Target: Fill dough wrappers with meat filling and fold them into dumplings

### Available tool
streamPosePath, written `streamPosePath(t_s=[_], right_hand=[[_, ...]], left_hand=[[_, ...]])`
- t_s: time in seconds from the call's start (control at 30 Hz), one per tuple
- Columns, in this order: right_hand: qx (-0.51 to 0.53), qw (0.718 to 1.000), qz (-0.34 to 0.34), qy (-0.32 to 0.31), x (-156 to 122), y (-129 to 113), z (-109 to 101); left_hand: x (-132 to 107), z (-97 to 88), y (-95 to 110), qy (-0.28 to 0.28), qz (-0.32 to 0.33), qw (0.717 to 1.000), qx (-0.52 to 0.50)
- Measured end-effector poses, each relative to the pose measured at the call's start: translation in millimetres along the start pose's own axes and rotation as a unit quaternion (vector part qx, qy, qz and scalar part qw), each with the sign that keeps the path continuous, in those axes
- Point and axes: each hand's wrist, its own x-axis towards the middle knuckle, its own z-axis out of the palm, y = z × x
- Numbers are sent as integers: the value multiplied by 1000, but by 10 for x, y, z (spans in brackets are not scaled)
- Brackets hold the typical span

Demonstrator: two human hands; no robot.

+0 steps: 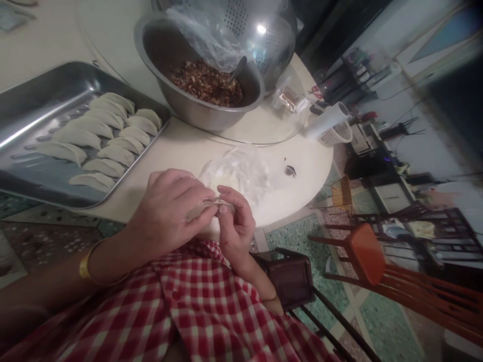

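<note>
Close to my body, both hands pinch one dumpling along its edge, and much of it is hidden by my fingers. My left hand closes over its left end, while the thumb and fingers of my right hand press the right end. Just behind my hands, a crumpled clear plastic bag lies on the table. Folded dumplings sit in two rows in a metal tray to the left. Beyond the bag stands a steel bowl of dark chopped filling with a spoon handle sticking out.
A perforated metal colander stands behind the bowl, with clear plastic draped over the bowl. A white plastic basket is near the table's right edge. On the floor are a dark stool and an orange chair.
</note>
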Motion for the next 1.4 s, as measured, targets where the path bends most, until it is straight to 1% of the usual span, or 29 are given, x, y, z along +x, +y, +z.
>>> streamPosePath(t_s=[0.1,0.27,0.4,0.47,0.53,0.67,0.77,0.83,0.97,1.03,1.13,1.23,1.4], right_hand=[[-3,1000,10,7,-6,28,-8],[-13,1000,0,10,-16,63,0],[-2,1000,10,-3,-26,38,-14],[13,1000,21,-10,-28,20,-30],[37,999,34,-14,-30,8,-42],[69,995,68,-18,-16,-13,-45],[84,993,84,-26,28,-45,-36],[93,992,81,-32,71,-75,-32],[76,995,63,-30,131,-123,-35],[52,997,57,-31,137,-132,-38],[19,998,54,-37,128,-129,-40],[8,998,46,-36,117,-116,-33],[34,997,55,-40,114,-100,-36]], left_hand=[[-57,-26,-39,-14,-11,1000,-1],[-78,-17,-48,-19,-18,1000,-10],[-72,-1,-28,-28,-34,999,-17],[-82,-2,-38,-31,-26,999,-12],[-94,-4,-55,-28,-18,999,-2],[-97,12,-57,-18,-29,999,-4],[-93,31,-42,-3,-3,1000,-8],[-100,39,-44,9,8,1000,-3],[-111,40,-77,-18,-10,1000,9],[-98,41,-83,-16,-4,1000,11],[-50,41,-56,-11,13,1000,10],[-3,36,-3,-18,9,1000,13],[-3,42,11,15,15,999,33]])
